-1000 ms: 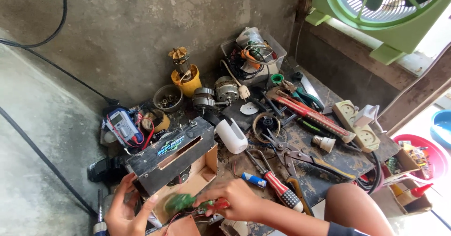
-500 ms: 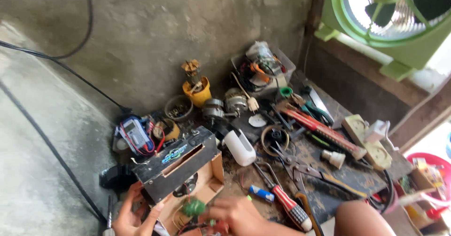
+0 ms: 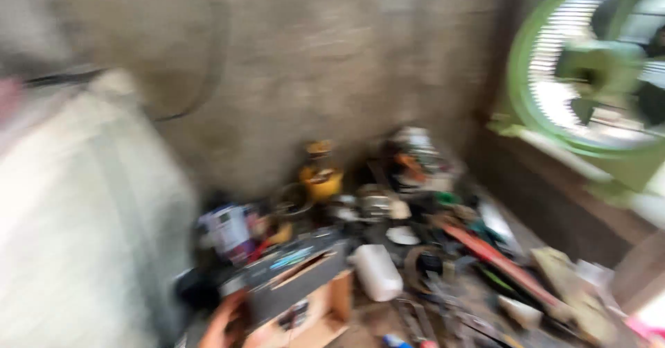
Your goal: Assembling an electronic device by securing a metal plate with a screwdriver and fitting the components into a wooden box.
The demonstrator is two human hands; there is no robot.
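Observation:
The view is heavily smeared by motion. A black box-shaped device point(image 3: 291, 268) lies across an open cardboard box point(image 3: 332, 299) at the bottom centre. My left hand point(image 3: 220, 326) shows as a blurred shape at the device's lower left end, touching or very close to it; the blur hides its grip. My right hand is out of the frame. A white plastic bottle point(image 3: 377, 272) lies just right of the device.
Clutter covers the floor by a concrete wall: a yellow cup point(image 3: 321, 181), a multimeter point(image 3: 225, 229), a red-handled tool point(image 3: 485, 251), metal parts. A green fan point(image 3: 596, 77) stands at the upper right. A large pale blurred shape point(image 3: 83, 216) fills the left.
The camera has swung quickly up and to the left, blurring everything. My right hand and the green-handled tool it held have dropped out of view. A pale shape now fills the left.

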